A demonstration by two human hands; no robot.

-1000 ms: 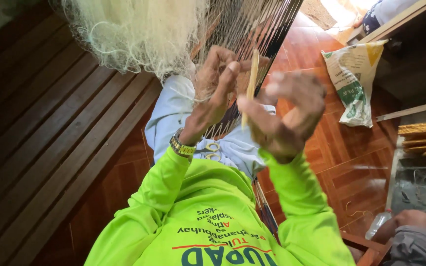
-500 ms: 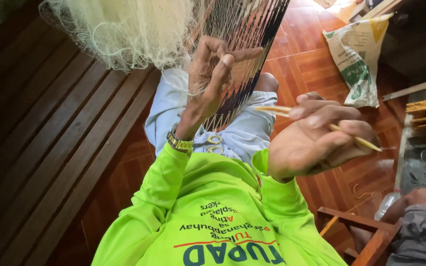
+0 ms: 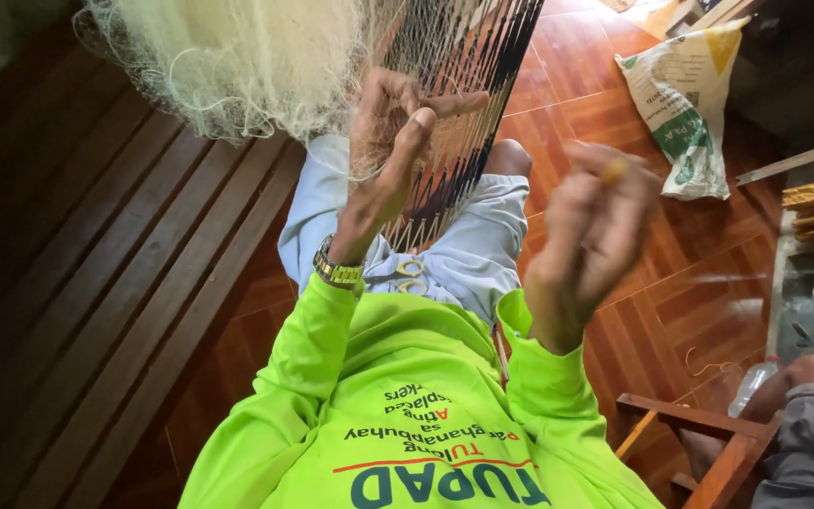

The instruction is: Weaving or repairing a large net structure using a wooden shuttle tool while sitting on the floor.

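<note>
Wooden slats lie dark on the left. Above them we see pale bundled netting. Our left hand pinches the dark mesh net, fingers closed on its strands, over our knees. Our right hand is blurred, fingers curled together around a thin yellow stick. Further right, a printed sack lies on the floor, and a wooden chair frame stands below.

net: fine pale filament, fuzzy, upper left | floor: glossy reddish wood parquet | sack: woven plastic, upper right | wristwatch: shiny gold-tone metal | shirt: smooth neon-green cloth
</note>
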